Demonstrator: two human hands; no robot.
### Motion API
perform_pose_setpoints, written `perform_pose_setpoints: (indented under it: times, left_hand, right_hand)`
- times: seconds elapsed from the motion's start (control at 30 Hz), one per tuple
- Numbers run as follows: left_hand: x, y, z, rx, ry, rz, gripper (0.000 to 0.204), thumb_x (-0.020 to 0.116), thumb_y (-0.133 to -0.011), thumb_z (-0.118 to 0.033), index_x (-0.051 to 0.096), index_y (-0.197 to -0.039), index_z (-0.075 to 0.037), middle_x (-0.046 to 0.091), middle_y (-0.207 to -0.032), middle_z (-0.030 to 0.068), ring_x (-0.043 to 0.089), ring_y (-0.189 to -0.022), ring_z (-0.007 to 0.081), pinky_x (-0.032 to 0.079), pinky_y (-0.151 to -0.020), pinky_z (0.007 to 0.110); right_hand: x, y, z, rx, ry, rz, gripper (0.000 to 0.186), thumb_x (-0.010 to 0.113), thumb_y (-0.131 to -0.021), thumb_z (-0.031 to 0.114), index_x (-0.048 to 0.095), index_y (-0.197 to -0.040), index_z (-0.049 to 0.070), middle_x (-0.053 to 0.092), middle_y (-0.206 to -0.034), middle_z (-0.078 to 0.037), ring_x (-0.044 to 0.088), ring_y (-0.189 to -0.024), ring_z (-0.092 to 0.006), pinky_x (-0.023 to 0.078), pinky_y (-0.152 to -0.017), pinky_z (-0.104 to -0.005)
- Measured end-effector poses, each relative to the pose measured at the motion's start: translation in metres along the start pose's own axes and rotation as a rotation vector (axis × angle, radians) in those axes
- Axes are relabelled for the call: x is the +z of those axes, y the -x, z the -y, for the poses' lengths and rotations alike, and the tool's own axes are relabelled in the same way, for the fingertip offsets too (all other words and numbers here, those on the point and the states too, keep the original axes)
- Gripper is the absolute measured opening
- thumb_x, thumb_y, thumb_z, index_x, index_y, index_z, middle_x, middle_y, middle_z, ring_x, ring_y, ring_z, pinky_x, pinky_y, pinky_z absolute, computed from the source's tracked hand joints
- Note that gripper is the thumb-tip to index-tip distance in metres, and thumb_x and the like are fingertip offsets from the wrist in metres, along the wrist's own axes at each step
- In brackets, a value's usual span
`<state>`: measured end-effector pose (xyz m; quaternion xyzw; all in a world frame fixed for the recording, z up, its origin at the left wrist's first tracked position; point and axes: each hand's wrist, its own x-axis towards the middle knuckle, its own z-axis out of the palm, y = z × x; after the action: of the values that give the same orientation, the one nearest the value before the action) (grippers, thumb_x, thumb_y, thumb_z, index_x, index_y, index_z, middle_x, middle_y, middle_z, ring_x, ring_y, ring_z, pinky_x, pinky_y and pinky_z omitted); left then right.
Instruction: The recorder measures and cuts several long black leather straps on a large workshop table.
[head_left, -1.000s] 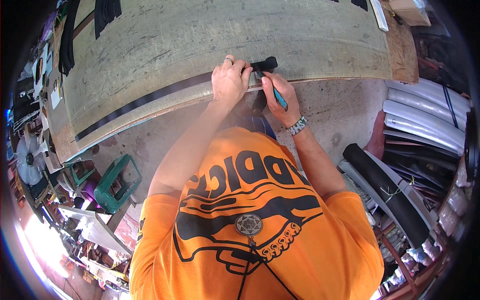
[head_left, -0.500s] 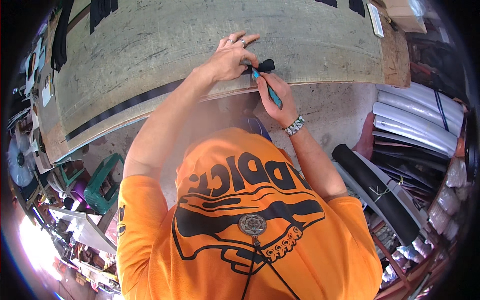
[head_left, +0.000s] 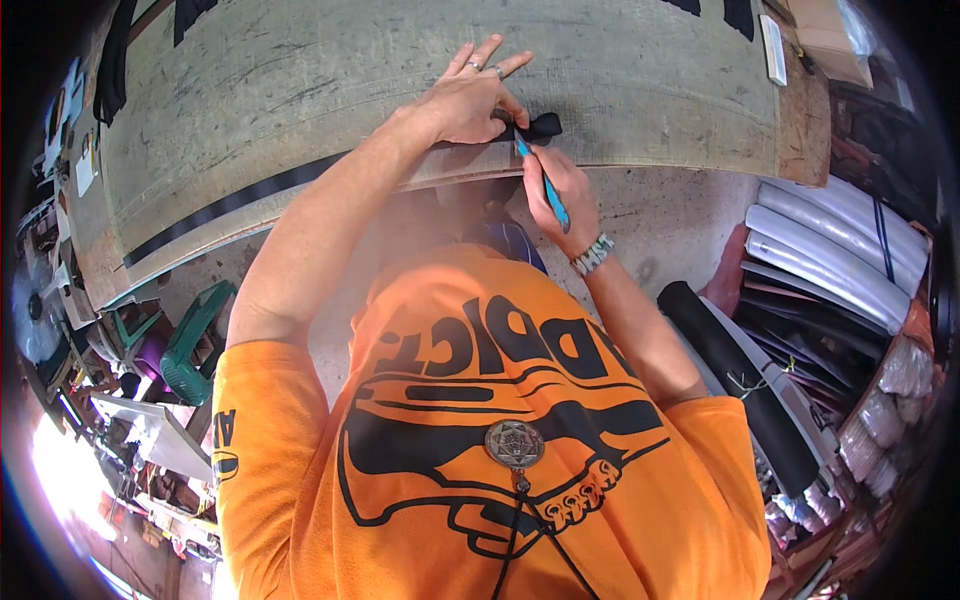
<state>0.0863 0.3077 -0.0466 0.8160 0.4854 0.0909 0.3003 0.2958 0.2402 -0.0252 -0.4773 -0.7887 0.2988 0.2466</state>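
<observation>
A long black strip (head_left: 235, 208) lies along the near edge of the worktable, its right end curled into a small roll (head_left: 545, 125). My left hand (head_left: 475, 103) pins the strip beside that roll, thumb and index finger closed down on it while the other fingers stretch out over the tabletop. Rings show on two of them. In my right hand (head_left: 562, 190) is a slim teal pen-shaped tool (head_left: 549, 190), gripped with its tip against the strip, right by my left fingertips. Whether the tip is a blade or a point is too small to tell.
The worn grey tabletop (head_left: 330, 75) spreads beyond my hands. Black strips (head_left: 112, 75) hang at its far left. A white block (head_left: 773, 50) lies far right. Silvery rolls (head_left: 840, 235) and a black roll (head_left: 740, 385) lie to my right; a green plastic stool (head_left: 190, 345) is at left.
The outer fingers of my left hand have stretched further apart. The tool's tip stays by my left fingertips, and the tool stands a little steeper. The whole view has shifted slightly.
</observation>
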Motion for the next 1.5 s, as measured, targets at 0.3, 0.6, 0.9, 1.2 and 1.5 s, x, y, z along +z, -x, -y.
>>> perform_pose_setpoints:
  times: [0.3, 0.6, 0.9, 1.2, 1.5]
  left_hand:
    - [-0.004, -0.005, -0.005, -0.022, -0.052, 0.070, 0.036, 0.071, -0.081, -0.013, 0.078, -0.112, -0.031, 0.016, -0.170, 0.0035, 0.002, -0.156, 0.0372, 0.004, -0.126, 0.057]
    - [-0.010, -0.003, -0.005, -0.034, -0.047, 0.143, 0.046, 0.074, -0.077, -0.007, 0.076, -0.117, -0.031, 0.014, -0.170, 0.0061, 0.000, -0.156, 0.0385, 0.005, -0.126, 0.057]
    - [0.002, 0.023, -0.034, -0.070, -0.094, -0.073, 0.044, 0.065, -0.082, 0.001, 0.074, -0.117, -0.024, 0.032, -0.163, 0.0132, 0.020, -0.152, 0.0411, 0.026, -0.123, 0.052]
    - [0.028, 0.040, -0.038, -0.066, -0.019, -0.323, 0.034, 0.063, -0.080, 0.001, 0.073, -0.110, -0.012, 0.050, -0.148, 0.0190, 0.040, -0.140, 0.0432, 0.034, -0.115, 0.050]
    - [0.066, 0.049, -0.059, -0.359, -0.238, -0.700, 0.012, 0.069, -0.087, -0.012, 0.072, -0.097, -0.006, 0.061, -0.100, 0.0134, 0.055, -0.096, 0.0344, 0.044, -0.084, 0.046]
  right_hand:
    - [0.009, 0.001, -0.013, -0.105, -0.064, -0.090, 0.015, 0.058, -0.095, 0.011, 0.062, -0.101, -0.003, 0.064, -0.087, -0.022, 0.062, -0.081, -0.0431, 0.051, -0.071, -0.0491]
    - [-0.039, 0.038, -0.039, 0.233, -0.495, -0.017, 0.024, 0.053, -0.102, 0.019, 0.065, -0.097, -0.001, 0.070, -0.089, -0.017, 0.067, -0.080, -0.0347, 0.053, -0.073, -0.0394]
    - [-0.051, -0.108, -0.135, 0.822, -1.778, -0.284, 0.052, 0.042, -0.105, 0.045, 0.063, -0.110, -0.002, 0.071, -0.099, -0.013, 0.068, -0.090, -0.0277, 0.054, -0.086, -0.0415]
    - [-0.003, -0.025, -0.055, -0.162, 0.008, -0.052, 0.023, 0.073, -0.086, 0.021, 0.067, -0.102, 0.006, 0.060, -0.100, -0.016, 0.060, -0.091, -0.0383, 0.051, -0.085, -0.0462]
    - [-0.110, -0.062, -0.120, 0.023, -0.141, -0.439, 0.023, 0.076, -0.086, 0.015, 0.067, -0.102, 0.002, 0.063, -0.088, -0.008, 0.060, -0.070, -0.0186, 0.050, -0.063, -0.0331]
